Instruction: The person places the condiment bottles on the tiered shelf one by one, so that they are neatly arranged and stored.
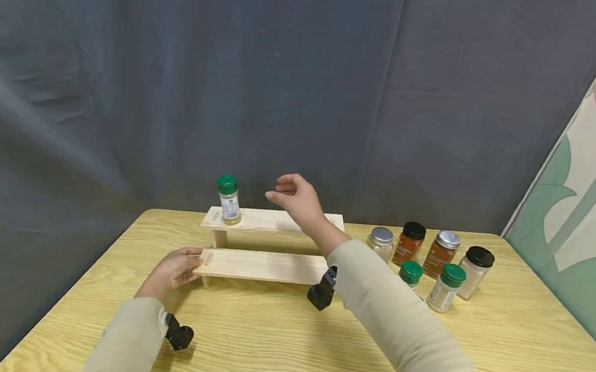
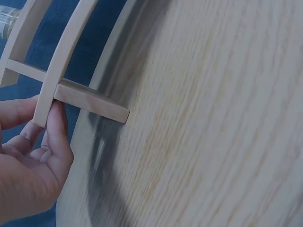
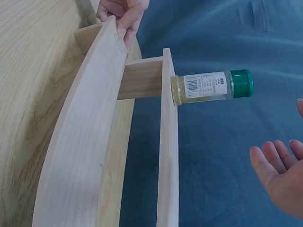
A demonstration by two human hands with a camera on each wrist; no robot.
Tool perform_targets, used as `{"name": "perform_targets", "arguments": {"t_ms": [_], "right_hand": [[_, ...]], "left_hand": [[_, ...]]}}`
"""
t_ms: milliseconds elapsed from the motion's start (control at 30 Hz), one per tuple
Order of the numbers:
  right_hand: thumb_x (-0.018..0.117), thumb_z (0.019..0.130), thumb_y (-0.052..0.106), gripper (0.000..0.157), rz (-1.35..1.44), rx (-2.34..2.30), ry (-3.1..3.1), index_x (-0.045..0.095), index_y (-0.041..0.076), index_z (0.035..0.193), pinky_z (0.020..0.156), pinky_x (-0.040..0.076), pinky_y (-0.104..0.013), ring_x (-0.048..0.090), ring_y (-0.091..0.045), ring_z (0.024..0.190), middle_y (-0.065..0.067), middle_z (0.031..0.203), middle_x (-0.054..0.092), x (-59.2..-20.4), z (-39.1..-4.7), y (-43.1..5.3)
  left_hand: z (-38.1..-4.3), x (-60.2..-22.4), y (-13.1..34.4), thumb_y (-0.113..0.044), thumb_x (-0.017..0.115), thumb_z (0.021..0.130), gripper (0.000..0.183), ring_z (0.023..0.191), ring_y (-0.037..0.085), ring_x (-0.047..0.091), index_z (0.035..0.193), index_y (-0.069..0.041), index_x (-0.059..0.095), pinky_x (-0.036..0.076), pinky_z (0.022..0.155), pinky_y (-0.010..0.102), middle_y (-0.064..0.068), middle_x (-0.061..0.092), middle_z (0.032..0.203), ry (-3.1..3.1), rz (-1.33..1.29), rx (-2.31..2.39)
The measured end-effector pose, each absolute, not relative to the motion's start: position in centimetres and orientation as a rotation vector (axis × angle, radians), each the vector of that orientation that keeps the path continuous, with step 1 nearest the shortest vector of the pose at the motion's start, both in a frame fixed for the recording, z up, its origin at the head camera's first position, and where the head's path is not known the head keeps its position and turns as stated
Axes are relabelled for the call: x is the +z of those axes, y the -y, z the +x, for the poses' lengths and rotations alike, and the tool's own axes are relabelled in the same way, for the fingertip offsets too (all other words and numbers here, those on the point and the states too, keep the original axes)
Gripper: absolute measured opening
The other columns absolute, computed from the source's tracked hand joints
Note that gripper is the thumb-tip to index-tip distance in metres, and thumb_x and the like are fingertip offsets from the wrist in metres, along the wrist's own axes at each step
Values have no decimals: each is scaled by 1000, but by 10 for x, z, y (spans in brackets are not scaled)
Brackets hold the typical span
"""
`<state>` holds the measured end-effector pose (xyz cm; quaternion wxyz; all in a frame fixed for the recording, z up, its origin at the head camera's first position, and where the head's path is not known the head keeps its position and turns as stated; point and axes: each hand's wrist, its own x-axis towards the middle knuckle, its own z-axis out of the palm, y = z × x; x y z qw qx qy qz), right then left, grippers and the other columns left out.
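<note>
A two-tier wooden rack [image 1: 264, 266] stands on the table. My left hand [image 1: 175, 268] grips the left end of its lower shelf, thumb and fingers on either side of the board, as the left wrist view [image 2: 40, 156] shows. On the left of the upper shelf [image 1: 268, 220] stands a spice jar [image 1: 229, 203] with a green cap and white label; the right wrist view shows yellowish contents in the jar [image 3: 203, 87]. My right hand [image 1: 302, 201] is raised above the upper shelf, right of the jar and apart from it, fingers loosely bent with nothing between them.
Several jars stand right of the rack: a silver-lidded jar [image 1: 380, 243], a black-lidded red-brown jar [image 1: 409, 244], another with a silver lid [image 1: 441, 254], a pale black-lidded jar [image 1: 475, 272] and two green-capped ones [image 1: 444, 290]. A dark curtain [image 1: 286, 78] hangs behind the table [image 1: 273, 349].
</note>
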<state>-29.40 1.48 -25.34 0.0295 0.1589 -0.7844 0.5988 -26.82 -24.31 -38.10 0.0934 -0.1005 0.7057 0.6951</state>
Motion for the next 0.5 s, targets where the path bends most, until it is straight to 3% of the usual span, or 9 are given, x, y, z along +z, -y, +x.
{"name": "perform_targets", "arguments": {"t_ms": [500], "right_hand": [[59, 82, 8, 39, 641, 2040, 2330, 43, -3, 116, 81, 43, -36, 51, -24, 92, -18, 107, 47, -250, -265, -63]], "left_hand": [[-272, -387, 247, 1, 49, 85, 50, 68, 11, 57, 129, 8, 25, 47, 61, 23, 6, 52, 85, -2024, -282, 2113]]}}
